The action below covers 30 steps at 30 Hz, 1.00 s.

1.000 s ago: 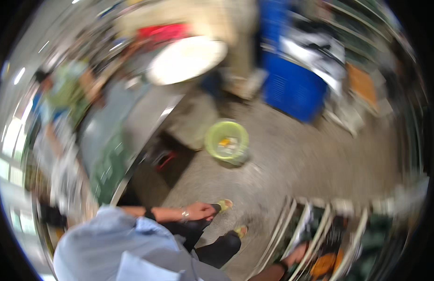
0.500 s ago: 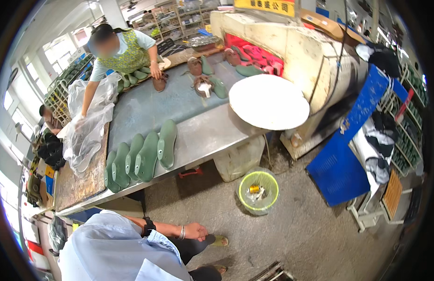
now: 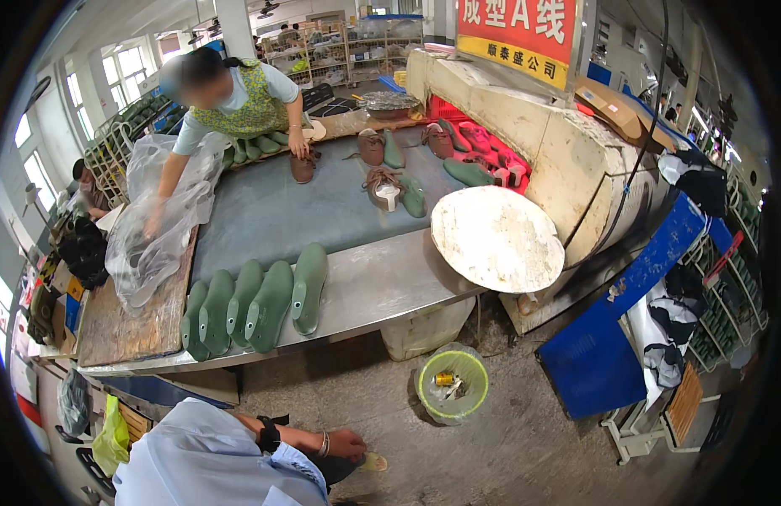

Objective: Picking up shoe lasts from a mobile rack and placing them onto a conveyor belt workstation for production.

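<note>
My left hand (image 3: 346,443), with a black band and bracelets at the wrist, hangs at the bottom with its fingers loosely curled; I see nothing in it. My right hand is out of the frame. Nearest on the workbench (image 3: 390,288) stands a row of several green shoe lasts (image 3: 270,305), leaning along its metal edge. Across the bench a co-worker touches a brown shoe (image 3: 303,168) with one hand and a clear plastic sheet (image 3: 167,219) with the other. More brown shoes (image 3: 382,190) lie mid-bench beside green lasts (image 3: 412,196).
A round white board (image 3: 497,239) covers the bench's right end, by a big cream machine (image 3: 567,148). Below stands a lined waste bin (image 3: 452,384) with a yellow-green rim. A blue panel (image 3: 597,367) and a rack of lasts (image 3: 723,287) are at the right.
My view has tilted up, so the bench and bin sit lower in the picture. My left hand appears slightly lower and further left. The co-worker's hands stay on the brown shoe and plastic sheet.
</note>
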Each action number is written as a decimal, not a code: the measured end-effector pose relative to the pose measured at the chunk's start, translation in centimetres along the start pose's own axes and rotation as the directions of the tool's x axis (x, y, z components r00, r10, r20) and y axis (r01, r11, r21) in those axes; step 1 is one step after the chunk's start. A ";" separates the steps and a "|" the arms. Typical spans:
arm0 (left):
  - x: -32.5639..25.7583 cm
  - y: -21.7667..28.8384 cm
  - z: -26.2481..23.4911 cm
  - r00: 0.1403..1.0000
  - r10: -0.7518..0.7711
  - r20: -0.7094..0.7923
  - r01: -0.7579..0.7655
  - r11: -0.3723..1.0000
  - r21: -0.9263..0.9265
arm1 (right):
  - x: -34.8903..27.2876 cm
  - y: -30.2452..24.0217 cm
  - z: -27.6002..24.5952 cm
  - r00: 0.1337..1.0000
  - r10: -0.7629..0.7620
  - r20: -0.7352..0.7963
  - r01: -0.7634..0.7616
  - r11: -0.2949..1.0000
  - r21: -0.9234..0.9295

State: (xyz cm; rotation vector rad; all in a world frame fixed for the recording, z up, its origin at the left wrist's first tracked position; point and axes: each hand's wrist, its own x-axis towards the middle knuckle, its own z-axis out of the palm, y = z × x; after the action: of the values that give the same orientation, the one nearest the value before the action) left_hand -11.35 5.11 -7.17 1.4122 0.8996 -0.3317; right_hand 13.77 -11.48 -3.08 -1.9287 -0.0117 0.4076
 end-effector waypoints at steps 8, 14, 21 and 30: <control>-1.2 -0.3 0.7 0.997 0.052 -0.055 -0.048 0.995 0.086 | -0.8 -1.2 0.9 0.994 -0.015 0.110 0.016 1.000 -0.005; -1.9 -3.3 0.8 0.998 -0.055 -0.042 0.047 0.982 -0.181 | -1.1 -0.8 1.8 0.984 -0.028 0.179 0.030 0.999 -0.011; -4.2 -7.1 -0.6 0.973 -0.084 -0.213 0.030 0.969 -0.245 | -2.3 -2.0 3.1 0.973 -0.018 0.229 0.023 1.000 -0.020; -5.3 -3.6 -2.2 0.999 -0.033 -0.016 0.026 0.950 -0.310 | -4.9 -4.0 4.6 0.958 -0.041 0.284 0.050 0.998 -0.024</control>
State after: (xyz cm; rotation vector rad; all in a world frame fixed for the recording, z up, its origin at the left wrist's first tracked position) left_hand -17.97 4.90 -5.77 1.1146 0.9462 -0.1876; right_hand 8.58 -6.74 0.30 -1.8818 -0.2508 0.6531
